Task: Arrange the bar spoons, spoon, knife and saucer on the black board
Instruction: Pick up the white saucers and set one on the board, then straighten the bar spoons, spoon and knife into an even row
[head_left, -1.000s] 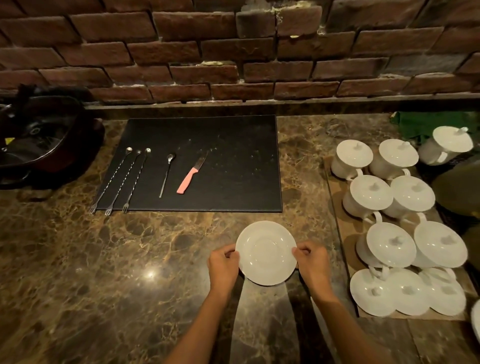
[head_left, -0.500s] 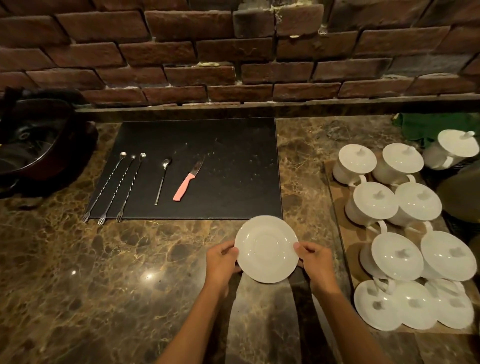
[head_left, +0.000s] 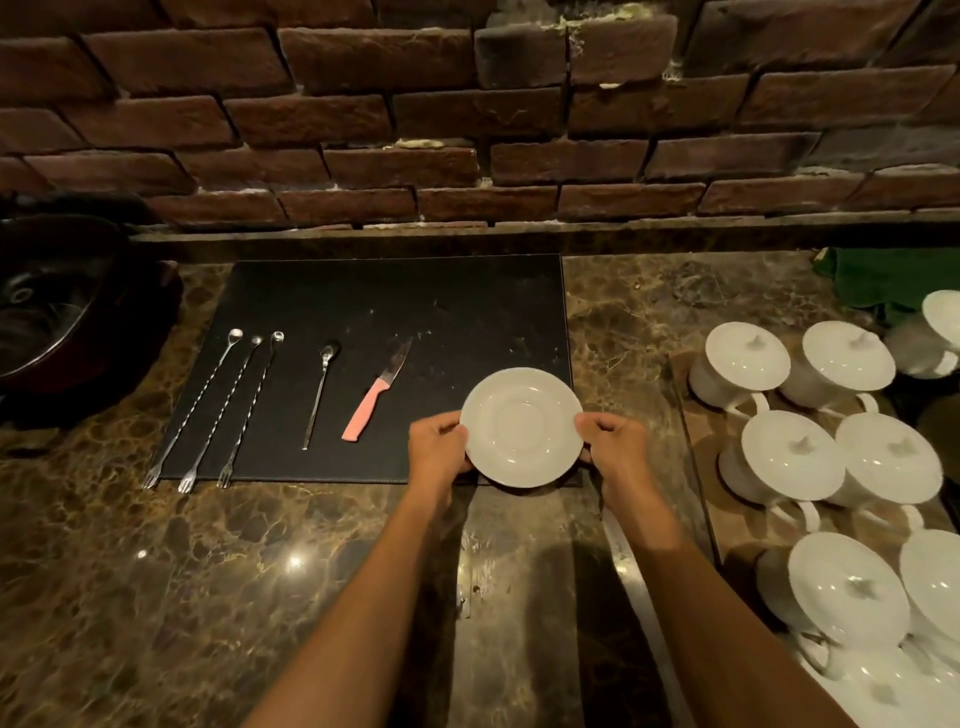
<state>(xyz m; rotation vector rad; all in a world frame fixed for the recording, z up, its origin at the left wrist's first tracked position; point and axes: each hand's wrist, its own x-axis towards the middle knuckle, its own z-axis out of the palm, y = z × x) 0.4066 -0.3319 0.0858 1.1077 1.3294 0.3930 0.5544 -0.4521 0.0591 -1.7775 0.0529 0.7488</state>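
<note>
The white saucer (head_left: 521, 427) sits at the 5 o'clock corner of the black board (head_left: 441, 306), its near rim reaching past the board's front edge. Whether it rests on the board or is held just above cannot be told. The left hand (head_left: 437, 451) grips the rim at 9 o'clock and the right hand (head_left: 609, 442) grips it at 3 o'clock; the fingers of both hands are curled around the edge, thumbs on top.

At 9 o'clock from the saucer, on the board, lies a knife (head_left: 375, 393) with a pink handle, blade pointing toward 1 o'clock. Just beyond it lies a slim spoon (head_left: 320, 392), bowl at the far end. Further toward 9 o'clock, three bar spoons (head_left: 222, 408) lie side by side, near-parallel, their forked ends overhanging the board's front edge onto the brown marble surface (head_left: 208, 571).

At 3 o'clock from the board, well apart, white lidded cups (head_left: 789, 452) stand clustered on a brown mat. A green cloth (head_left: 883, 280) lies at 2 o'clock. A dark bowl (head_left: 57, 322) stands at 9 o'clock, off the board. A brick wall (head_left: 415, 114) runs behind.
</note>
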